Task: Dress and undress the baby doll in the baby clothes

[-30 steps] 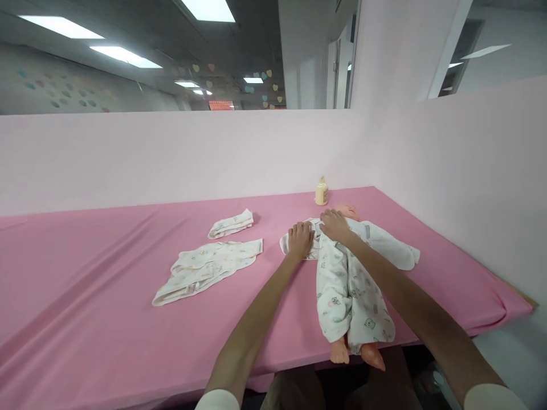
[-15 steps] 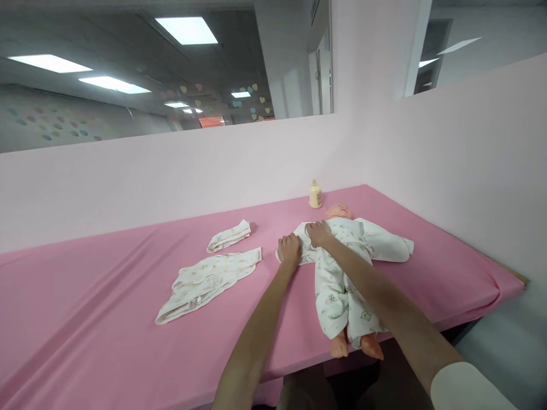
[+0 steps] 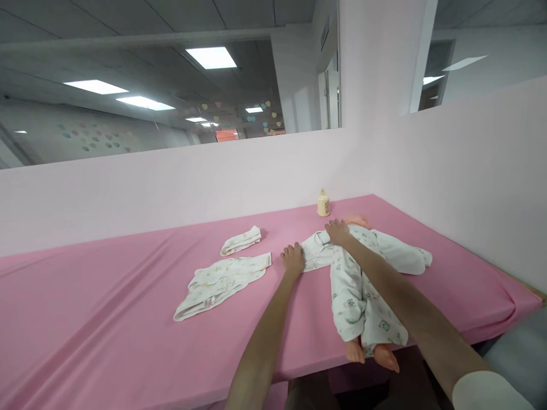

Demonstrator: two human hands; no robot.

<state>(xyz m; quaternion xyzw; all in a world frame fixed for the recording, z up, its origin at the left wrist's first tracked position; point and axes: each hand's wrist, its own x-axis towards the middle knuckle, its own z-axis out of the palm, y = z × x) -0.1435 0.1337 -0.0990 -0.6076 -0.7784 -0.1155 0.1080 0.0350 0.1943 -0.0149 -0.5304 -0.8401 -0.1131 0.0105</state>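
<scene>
A baby doll (image 3: 358, 220) lies on its back, dressed in a white printed top and trousers (image 3: 348, 296), with its bare feet at the table's near edge. Its left-hand sleeve (image 3: 316, 253) stretches out sideways. My left hand (image 3: 293, 259) is closed on the cuff end of that sleeve, fingers curled over it. My right hand (image 3: 338, 232) grips the cloth by the doll's shoulder, fingers bent over the sleeve's top; the fingertips are partly hidden. My right forearm crosses over the doll's body. The other sleeve (image 3: 401, 253) lies spread to the right.
A spread white baby garment (image 3: 224, 285) and a folded white cloth item (image 3: 241, 241) lie to the left on the pink-covered table (image 3: 128, 341). A cream pump bottle (image 3: 323, 204) stands behind the doll. Pale walls (image 3: 171, 182) with windows border the table.
The view has tilted up and shifted left, so the table scene sits lower and further right. My right hand has moved along the sleeve towards the doll's shoulder; my left stays at the cuff.
</scene>
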